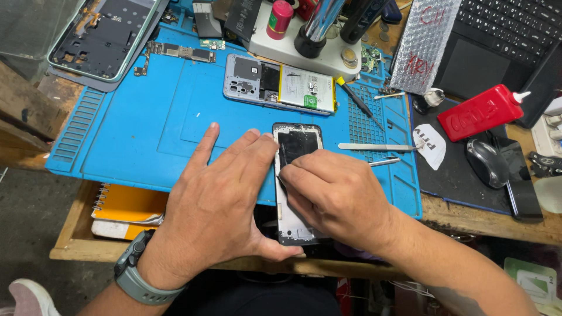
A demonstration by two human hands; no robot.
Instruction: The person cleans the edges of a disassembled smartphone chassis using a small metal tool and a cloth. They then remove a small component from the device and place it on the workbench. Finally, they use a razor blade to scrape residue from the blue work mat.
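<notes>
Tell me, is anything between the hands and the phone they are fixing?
Nothing visible is. The left hand lies flat against the left edge of the phone frame, and the right hand rests on top of it, fingertips on its dark inside. The tweezers lie off to the right on the blue mat.

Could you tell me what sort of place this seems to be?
Most likely a phone repair bench. Both hands work on a phone frame on a blue repair mat, with an opened phone showing its battery, a loose circuit board and tweezers nearby.
</notes>
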